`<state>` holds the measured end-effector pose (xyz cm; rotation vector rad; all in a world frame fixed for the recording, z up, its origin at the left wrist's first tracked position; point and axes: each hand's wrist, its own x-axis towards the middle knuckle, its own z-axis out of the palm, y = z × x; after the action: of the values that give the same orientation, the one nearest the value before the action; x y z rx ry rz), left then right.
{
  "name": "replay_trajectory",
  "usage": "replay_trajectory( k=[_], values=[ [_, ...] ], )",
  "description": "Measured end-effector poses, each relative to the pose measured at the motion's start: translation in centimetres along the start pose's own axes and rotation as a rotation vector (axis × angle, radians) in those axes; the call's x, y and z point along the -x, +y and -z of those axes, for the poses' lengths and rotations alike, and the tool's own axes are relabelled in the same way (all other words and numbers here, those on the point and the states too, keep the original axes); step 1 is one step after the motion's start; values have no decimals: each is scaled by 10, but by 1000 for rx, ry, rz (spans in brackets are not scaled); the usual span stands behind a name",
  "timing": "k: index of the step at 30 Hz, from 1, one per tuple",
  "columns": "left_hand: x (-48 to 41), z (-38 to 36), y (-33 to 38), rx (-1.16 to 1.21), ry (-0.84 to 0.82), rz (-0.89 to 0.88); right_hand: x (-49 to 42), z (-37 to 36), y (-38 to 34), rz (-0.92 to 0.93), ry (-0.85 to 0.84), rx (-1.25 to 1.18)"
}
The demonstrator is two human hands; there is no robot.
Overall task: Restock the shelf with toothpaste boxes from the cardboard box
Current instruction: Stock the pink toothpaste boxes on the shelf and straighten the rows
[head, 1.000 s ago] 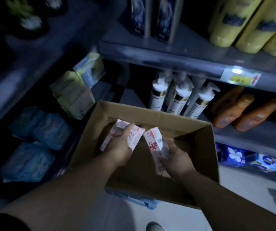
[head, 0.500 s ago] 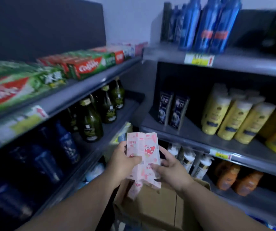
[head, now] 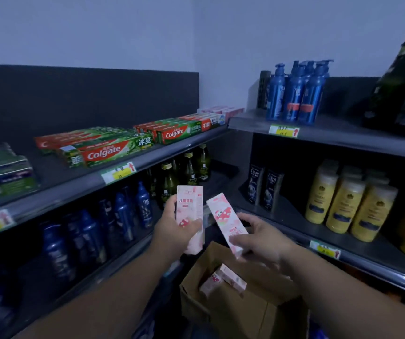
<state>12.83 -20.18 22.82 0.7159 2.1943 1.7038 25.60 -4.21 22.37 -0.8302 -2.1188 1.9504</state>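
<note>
The left hand [head: 174,237] has its grip closed round a pink toothpaste box [head: 189,206], held upright, with the thumb across the lower front and the fingers behind. The right hand [head: 260,243] grips a second pink box [head: 223,221] near its lower end, and this one leans with its top tipped toward the first. Both are up in the air in front of the shelves, just above the open cardboard box [head: 240,311], where a few more pink boxes [head: 223,281] lie loose.

I'd say these are light things: thin printed card round a tube, stiff along their length but easy to dent if the broad faces are squeezed. The print looks smooth, so a lazy pinch at one end could let a box swing or slip. Holding it across the narrow sides near the middle seems safer.

The top shelf [head: 167,152] on the left carries green and red toothpaste boxes [head: 108,152] lying flat. A pale pink stack [head: 221,110] at its far corner looks like where these belong.
</note>
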Motion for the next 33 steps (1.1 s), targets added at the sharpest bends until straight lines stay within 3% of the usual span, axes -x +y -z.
replay_trajectory(
  k=[2,4,15,22,33],
  values=[
    [20,7,13,-40,68,-50,14,6,-8,33,20,184],
    [39,16,26,-67,98,-72,26,7,-17,88,77,208],
    [103,88,66,-62,178,-61,74,-56,-77,288,-60,-135],
    [136,161,85,-25,196,-109,96,-120,-125,375,-156,-180],
    [246,378,61,-38,433,-102,157,-353,-177,417,-463,-126]
  ],
)
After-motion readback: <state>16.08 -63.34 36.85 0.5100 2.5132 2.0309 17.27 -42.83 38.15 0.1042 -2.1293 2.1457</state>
